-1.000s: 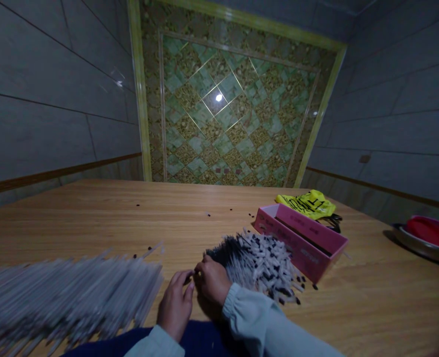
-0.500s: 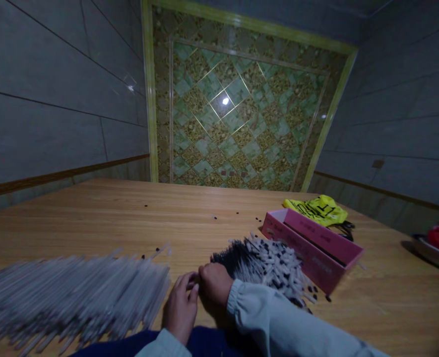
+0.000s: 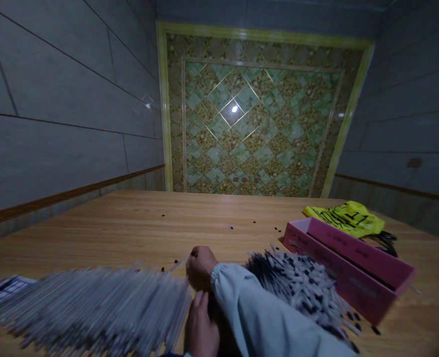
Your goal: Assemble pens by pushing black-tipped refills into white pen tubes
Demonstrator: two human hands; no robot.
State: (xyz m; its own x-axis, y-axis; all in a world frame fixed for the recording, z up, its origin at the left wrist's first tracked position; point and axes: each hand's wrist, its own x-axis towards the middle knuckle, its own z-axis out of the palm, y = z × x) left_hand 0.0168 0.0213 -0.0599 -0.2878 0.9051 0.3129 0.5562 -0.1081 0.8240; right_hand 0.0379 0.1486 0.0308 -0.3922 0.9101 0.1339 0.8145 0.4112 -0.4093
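My right hand (image 3: 202, 265) is closed, fingers curled into a pinch, just beyond the right end of a wide pile of long translucent sticks (image 3: 103, 302). A thin clear piece (image 3: 177, 263) lies against its fingers; whatever is inside the pinch is too small to make out. Lower and nearer to me, my left hand (image 3: 203, 327) has its fingers pressed together beside the same pile, their tips partly hidden. Right of my right sleeve (image 3: 249, 292) spreads a heap of thin dark rods and short white and black pieces (image 3: 304, 277).
A long pink box (image 3: 353, 267) stands behind the heap at the right, with a yellow printed bag (image 3: 347, 218) and black cord (image 3: 385, 243) behind it. Small black bits dot the wooden table (image 3: 204, 213). A printed sheet (image 3: 13, 290) lies at the far left.
My right hand has moved away from my left hand, forward and leftward to the loose clear piece. My left hand now sits lower. The view has shifted, bringing the printed sheet into sight.
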